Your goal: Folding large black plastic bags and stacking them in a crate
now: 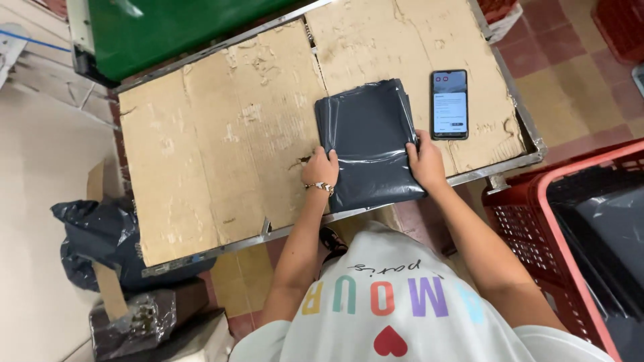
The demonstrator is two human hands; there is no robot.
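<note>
Left hand: my left hand (320, 169) rests on the left edge of the dark grey plastic bag (367, 144), fingers curled over that edge and pinching it; a bracelet sits at the wrist.
Right hand: my right hand (424, 161) lies on the bag's right edge near its lower corner, fingers bent onto the plastic and holding it down; I cannot tell whether the thumb is tucked under.
Where the bag is: flat on the worn cardboard sheet (221, 141) that covers the metal-framed table (523, 157), at the near edge, right of centre, its lower end reaching the table's rim.
Which way it points: the folded bag makes a rough rectangle, its long axis running away from me and tilted a little, the far end leaning right; the short sides face me and the far side of the table.
How far along: I judge the bag already folded into a compact flat packet, with creases and a glossy wrinkle showing across it; it has not left the table, and both my hands are on it, so pressing or lifting is what remains.
Beside it: a phone (449, 104) with its screen lit lies just right of the bag, apart from it.
Around: a red plastic crate (570, 221) holding dark bags stands on my right; a crumpled dark bag (100, 238) lies on the floor on my left.
</note>
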